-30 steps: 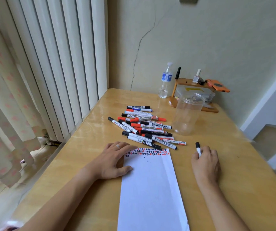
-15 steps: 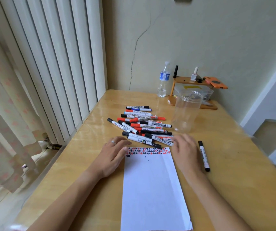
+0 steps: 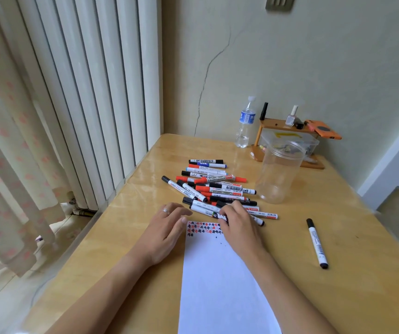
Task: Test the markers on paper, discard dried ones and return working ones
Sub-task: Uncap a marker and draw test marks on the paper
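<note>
A white sheet of paper [image 3: 217, 280] lies on the wooden table [image 3: 338, 273], with red and black test marks along its top edge. My left hand [image 3: 167, 232] rests flat on the table at the paper's left edge. My right hand [image 3: 238, 222] lies over the paper's top edge, and its fingers curl round a black-capped white marker at the near side of the marker pile [image 3: 213, 186]. One black-capped marker [image 3: 317, 243] lies alone on the table to the right. An empty clear plastic jar [image 3: 279, 172] stands upright behind the pile.
A water bottle [image 3: 245, 124] stands near the wall. Beside it, a small wooden shelf [image 3: 287, 125] carries a nail polish bottle and an orange object, with a clear box under it. White vertical blinds [image 3: 92, 92] run along the table's left edge.
My right hand let go of the single black marker, now lying on the table at the right, then moved left to the pile and closed on another marker. My left hand stayed put.
</note>
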`<state>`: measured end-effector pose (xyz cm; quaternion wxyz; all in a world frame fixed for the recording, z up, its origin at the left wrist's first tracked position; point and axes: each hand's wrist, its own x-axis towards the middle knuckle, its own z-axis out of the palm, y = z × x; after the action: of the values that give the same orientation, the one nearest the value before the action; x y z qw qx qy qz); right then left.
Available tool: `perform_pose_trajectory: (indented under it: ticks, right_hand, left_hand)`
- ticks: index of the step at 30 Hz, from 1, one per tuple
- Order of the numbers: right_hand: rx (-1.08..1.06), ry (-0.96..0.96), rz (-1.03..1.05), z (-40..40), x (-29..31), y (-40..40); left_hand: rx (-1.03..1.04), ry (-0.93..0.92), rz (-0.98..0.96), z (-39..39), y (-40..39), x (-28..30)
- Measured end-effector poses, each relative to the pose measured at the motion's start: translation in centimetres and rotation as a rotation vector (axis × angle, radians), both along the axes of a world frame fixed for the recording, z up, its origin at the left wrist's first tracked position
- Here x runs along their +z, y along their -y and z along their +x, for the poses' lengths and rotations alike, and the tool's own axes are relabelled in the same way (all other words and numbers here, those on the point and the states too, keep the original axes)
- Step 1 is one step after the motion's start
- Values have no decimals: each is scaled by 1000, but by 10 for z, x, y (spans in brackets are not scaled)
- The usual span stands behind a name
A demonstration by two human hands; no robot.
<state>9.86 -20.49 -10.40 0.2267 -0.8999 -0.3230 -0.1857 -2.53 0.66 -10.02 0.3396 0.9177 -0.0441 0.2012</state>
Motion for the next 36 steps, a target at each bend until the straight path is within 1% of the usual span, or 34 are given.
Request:
perform_pose_trajectory:
  ticks: [2,5,7,9,10,12,13,14,16,17,19,21,22,23,24,25,26,27,29,31,34,36]
  right_hand:
    - [-6,-4,-5,1,-1,-1]
    - [-17,67,48,0,-2,-3]
    - [2,88,163,-3,1,-4]
    - [74,23,371,-9,7,-4]
    - [118,-69,485,-15,12,-5]
    - [238,-398,683,-27,19,-9]
    - [307,-567,751,-33,21,-11]
    - [373,-694,805,-38,21,-14]
    - [465,-847,879,-43,20,-18]
    - [479,-882,886,-44,19,-19]
    - [468,-886,889,-44,18,-19]
    - [399,-792,915,-44,19,-17]
    - [333,-670,932,-43,22,-15]
    - [234,-482,920,-42,24,-11]
    - [124,-240,843,-39,26,-6]
    - [52,10,708,-36,28,-1]
    - [49,206,552,-35,30,2]
    - [100,324,406,-34,30,4]
    - [216,392,175,-37,24,2]
    - [245,395,31,-41,17,-3]
    - [247,406,-16,-43,7,-8]
    - [274,341,-35,-44,3,-10]
  left_hand:
    - [-7,9,27,1,-1,-1]
    - [-21,39,46,2,-1,-1]
    - [-19,63,55,2,-1,0]
    - [-17,100,76,2,-1,1]
    - [-23,117,91,2,0,2]
    - [-61,130,131,1,2,4]
    - [-88,131,161,1,3,5]
    - [-113,129,194,2,4,4]
    - [-142,139,240,3,6,2]
    - [-140,156,243,3,6,1]
    - [-117,186,215,3,5,2]
    - [-81,192,204,3,4,2]
    - [-59,184,220,3,4,2]
    - [-38,165,243,3,5,2]
    - [-20,142,272,3,6,1]
    - [-8,121,304,4,7,0]
    - [-3,107,332,4,8,-1]
    - [-4,102,357,4,9,-1]
    - [-14,101,372,3,10,-2]
    - [-24,94,338,3,9,-3]
    - [-52,85,330,3,9,-4]
    - [-74,73,322,3,9,-5]
